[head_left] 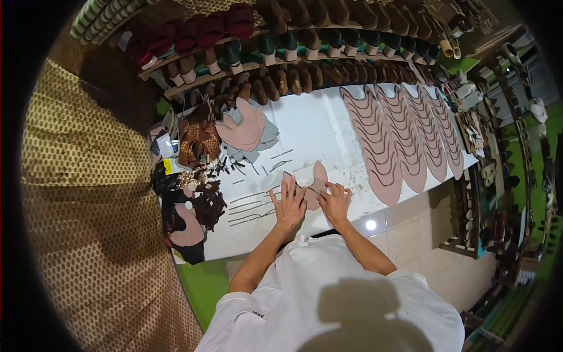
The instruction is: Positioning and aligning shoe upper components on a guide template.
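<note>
A pink U-shaped cut piece (319, 173), like a shoe upper, lies on the white table in front of me, with a dark strip along its inner curve. My left hand (288, 206) rests flat on the piece's left arm, its fingers spread. On the right side, my right hand (335, 206) touches the piece with bent fingers held apart, and its thumb is near the strip. Between the two hands, part of the piece is covered. Several loose dark strips (246, 215) lie left of my left hand, and shorter ones are farther back.
Overlapping rows of pink pieces with dark edging (384, 185) cover the table's right part. Pink and grey cut pieces (243, 129) are stacked at the left, near a dark pile of scraps (209, 205). Racks of shoe forms (287, 82) line the back; a patterned curtain (88, 176) hangs left.
</note>
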The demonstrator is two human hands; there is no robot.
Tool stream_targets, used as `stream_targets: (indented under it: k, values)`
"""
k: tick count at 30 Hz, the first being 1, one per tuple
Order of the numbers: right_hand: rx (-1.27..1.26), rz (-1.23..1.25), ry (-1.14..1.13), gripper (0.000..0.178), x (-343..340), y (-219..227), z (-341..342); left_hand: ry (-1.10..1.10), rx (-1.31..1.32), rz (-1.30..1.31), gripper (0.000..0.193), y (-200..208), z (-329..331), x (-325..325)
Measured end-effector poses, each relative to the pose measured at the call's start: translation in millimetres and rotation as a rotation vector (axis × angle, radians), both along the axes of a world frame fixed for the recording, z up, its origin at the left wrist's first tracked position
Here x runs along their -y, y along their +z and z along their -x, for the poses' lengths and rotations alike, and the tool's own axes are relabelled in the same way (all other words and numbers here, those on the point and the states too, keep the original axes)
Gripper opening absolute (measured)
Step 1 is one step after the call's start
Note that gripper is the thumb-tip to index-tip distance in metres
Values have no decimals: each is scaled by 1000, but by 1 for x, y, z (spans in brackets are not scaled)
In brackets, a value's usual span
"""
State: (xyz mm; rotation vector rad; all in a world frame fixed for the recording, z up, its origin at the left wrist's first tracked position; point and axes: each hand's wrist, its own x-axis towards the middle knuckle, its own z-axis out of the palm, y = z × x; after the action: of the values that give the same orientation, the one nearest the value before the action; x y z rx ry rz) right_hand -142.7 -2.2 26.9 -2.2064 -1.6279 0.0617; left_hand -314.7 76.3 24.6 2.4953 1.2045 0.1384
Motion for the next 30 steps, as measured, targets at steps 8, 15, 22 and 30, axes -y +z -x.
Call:
stream_targets:
  k: [8,15,22,30]
  values:
    - [-129,53,29,12,-16,2,-19,2,13,-2,46,-5,-2,-4]
    - [-146,104,245,10,-41,5,-52,-13,-13,-134,47,-14,4,0]
    - [-140,117,422,10,-61,-9,-72,68,-64,-9,50,4,-15,5]
    - [-214,113,499,13,-76,-9,-85,163,-28,-4,55,5,-30,14]
